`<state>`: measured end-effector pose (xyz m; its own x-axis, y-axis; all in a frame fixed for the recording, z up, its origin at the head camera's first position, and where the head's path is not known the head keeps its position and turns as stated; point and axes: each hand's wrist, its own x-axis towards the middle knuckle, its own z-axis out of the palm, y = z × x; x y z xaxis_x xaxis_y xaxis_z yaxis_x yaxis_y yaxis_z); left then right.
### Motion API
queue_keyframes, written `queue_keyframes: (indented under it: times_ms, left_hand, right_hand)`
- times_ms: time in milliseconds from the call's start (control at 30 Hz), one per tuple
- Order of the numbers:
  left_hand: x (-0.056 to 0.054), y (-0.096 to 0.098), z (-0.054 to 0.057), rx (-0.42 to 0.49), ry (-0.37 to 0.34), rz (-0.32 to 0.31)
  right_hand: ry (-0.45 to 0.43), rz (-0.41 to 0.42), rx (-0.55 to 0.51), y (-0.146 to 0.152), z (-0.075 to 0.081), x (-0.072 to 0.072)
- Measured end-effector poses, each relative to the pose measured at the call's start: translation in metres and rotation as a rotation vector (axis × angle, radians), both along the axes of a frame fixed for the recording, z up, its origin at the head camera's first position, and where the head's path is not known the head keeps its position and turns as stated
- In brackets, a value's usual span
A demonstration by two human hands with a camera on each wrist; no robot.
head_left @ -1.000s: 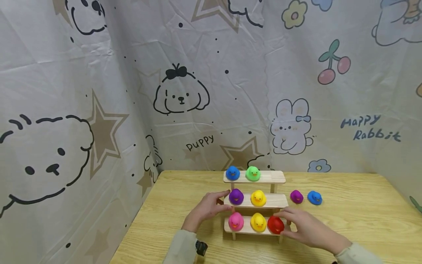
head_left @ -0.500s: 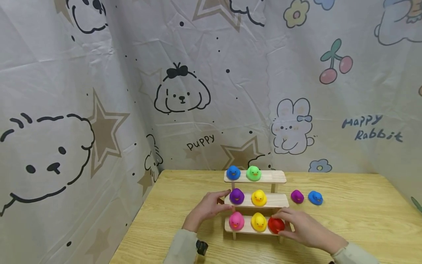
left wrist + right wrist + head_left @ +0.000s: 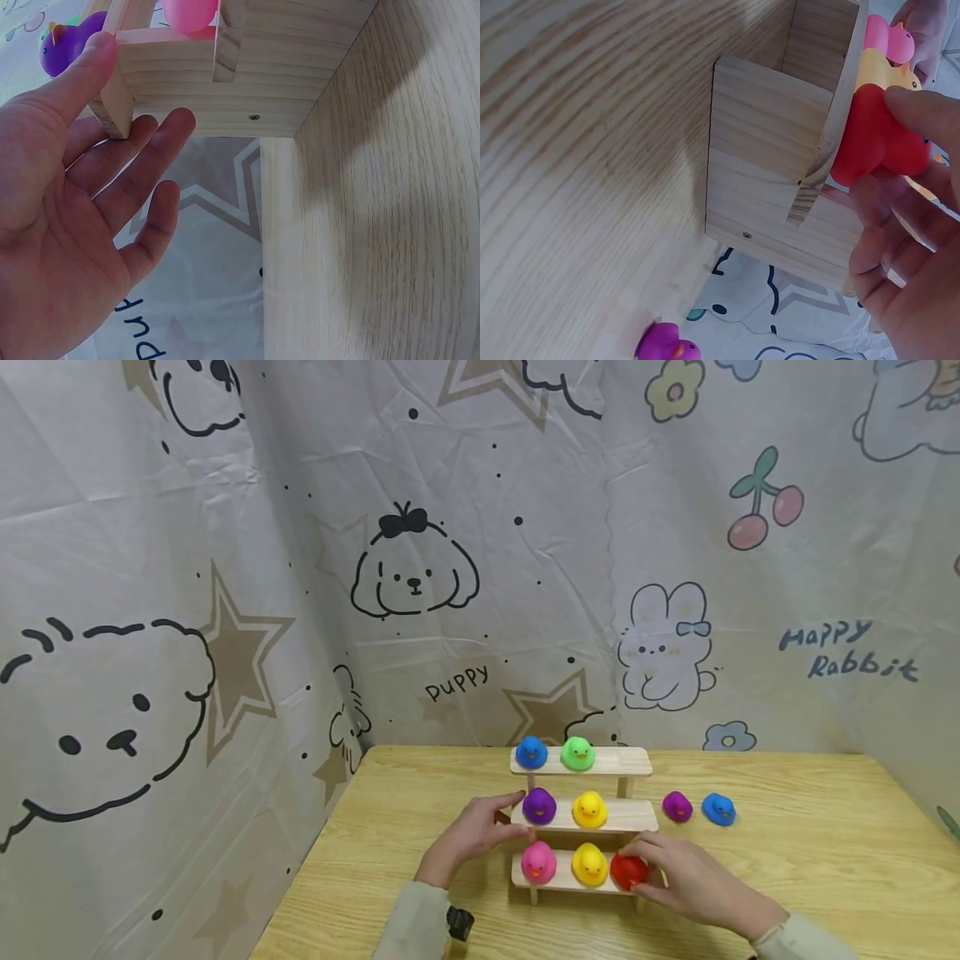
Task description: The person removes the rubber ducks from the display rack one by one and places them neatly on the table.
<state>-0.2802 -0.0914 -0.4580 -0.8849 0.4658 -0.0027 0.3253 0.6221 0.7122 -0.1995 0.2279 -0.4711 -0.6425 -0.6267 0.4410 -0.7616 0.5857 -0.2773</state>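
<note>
A three-tier wooden display stand [image 3: 632, 815] holds rubber ducks in rows. At its left end, my left hand [image 3: 474, 830] grips the middle shelf; the left wrist view has the thumb on the shelf's end beside the purple duck [image 3: 66, 46], fingers beneath. My right hand [image 3: 697, 878] pinches a red rubber duck [image 3: 624, 872] at the right end of the bottom shelf. In the right wrist view, thumb and fingers lie on either side of that red duck [image 3: 874, 139]. Left of it on the same shelf sit a yellow duck [image 3: 589, 865] and a pink duck [image 3: 538, 862].
A blue duck [image 3: 531, 752] and a green duck [image 3: 578, 753] stand on the top shelf, another yellow duck [image 3: 589, 809] on the middle one. Right of the stand, a magenta duck [image 3: 677, 807] and a second blue duck [image 3: 719, 809] lie on the wooden table [image 3: 817, 843]. Printed curtains [image 3: 315, 460] hang behind.
My right hand has shifted slightly left and the red duck has turned a little in its fingers. The left hand stays on the stand; the other ducks keep their places.
</note>
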Motion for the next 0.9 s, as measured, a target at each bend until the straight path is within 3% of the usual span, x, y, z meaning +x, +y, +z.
queue_keyframes:
  times_ms: [467, 900]
  left_hand:
    - [0.002, 0.000, 0.002, 0.005, 0.024, -0.019]
    - [0.001, 0.000, 0.001, -0.035, 0.031, -0.020]
  right_hand:
    - [0.069, -0.034, 0.001, 0.010, 0.008, 0.007]
    - [0.034, -0.087, -0.014, 0.034, 0.012, 0.012]
